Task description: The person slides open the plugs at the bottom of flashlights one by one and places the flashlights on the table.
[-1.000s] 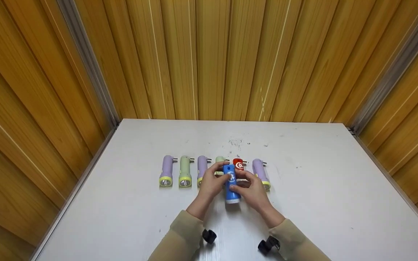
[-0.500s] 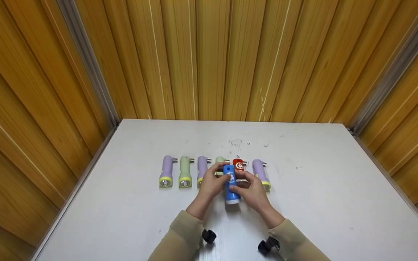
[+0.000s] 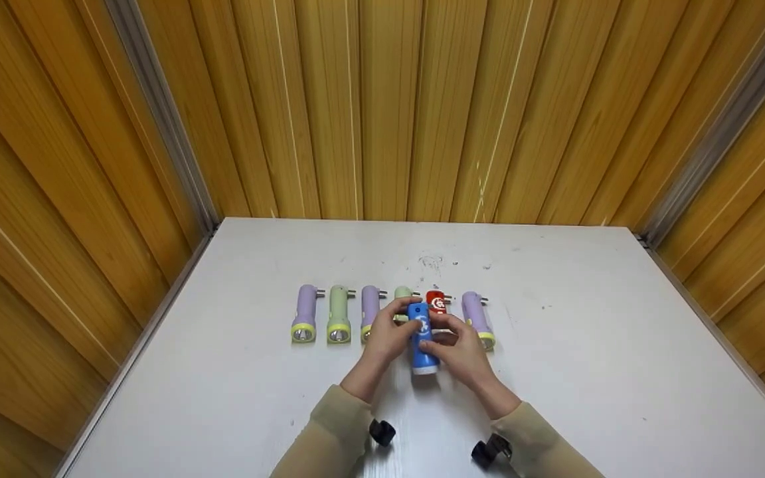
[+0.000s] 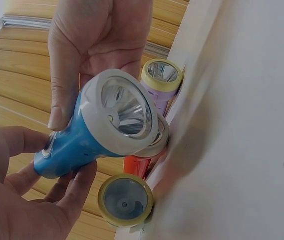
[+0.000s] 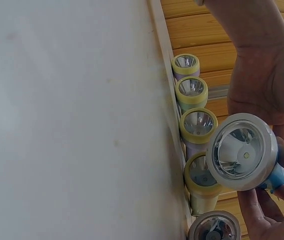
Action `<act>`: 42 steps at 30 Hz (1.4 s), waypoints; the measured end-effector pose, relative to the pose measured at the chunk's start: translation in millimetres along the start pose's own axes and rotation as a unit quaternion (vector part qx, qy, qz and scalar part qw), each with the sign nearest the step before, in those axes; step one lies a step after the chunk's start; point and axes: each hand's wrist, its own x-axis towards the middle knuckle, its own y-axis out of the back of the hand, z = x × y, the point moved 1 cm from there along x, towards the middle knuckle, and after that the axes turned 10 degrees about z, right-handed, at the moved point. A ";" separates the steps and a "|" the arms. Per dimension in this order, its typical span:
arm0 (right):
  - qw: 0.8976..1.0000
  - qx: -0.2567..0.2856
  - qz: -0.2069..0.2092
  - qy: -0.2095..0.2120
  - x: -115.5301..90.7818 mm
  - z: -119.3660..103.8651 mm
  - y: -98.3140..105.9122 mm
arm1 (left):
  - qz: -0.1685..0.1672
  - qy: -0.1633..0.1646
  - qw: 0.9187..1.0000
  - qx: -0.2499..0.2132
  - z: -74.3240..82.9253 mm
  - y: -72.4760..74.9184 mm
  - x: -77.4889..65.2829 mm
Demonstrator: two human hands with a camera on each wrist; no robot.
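Both hands hold a blue flashlight point(image 3: 424, 355) with a white head, raised in front of a row of flashlights. My left hand point(image 3: 388, 340) grips its rear part, the thumb lying on the body by the white emblem. From the other side my right hand point(image 3: 467, 350) pinches the body, its thumb lower down. The white rim and clear lens point(image 4: 127, 107) face the left wrist camera, unlit. Behind the hands lie a red flashlight point(image 3: 436, 301) and a green flashlight point(image 3: 402, 291), both partly hidden.
On the white table point(image 3: 555, 372) the row continues with a purple flashlight point(image 3: 473, 311) at right, and at left another purple flashlight point(image 3: 305, 309), a green one and a third purple one. Metal plug prongs stick out near their tails. Wood-patterned walls point(image 3: 389, 113) enclose the back and sides.
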 end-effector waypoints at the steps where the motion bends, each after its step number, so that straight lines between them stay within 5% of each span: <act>1: 1.000 0.002 0.000 -0.001 0.1 0.0 -0.1 | 0.000 0.000 1.000 -0.002 -0.2 0.0 -0.1; 42: 1.000 -0.018 0.000 0.001 -2.5 -0.4 -2.8 | -0.001 0.000 1.000 0.014 -2.7 -0.1 0.3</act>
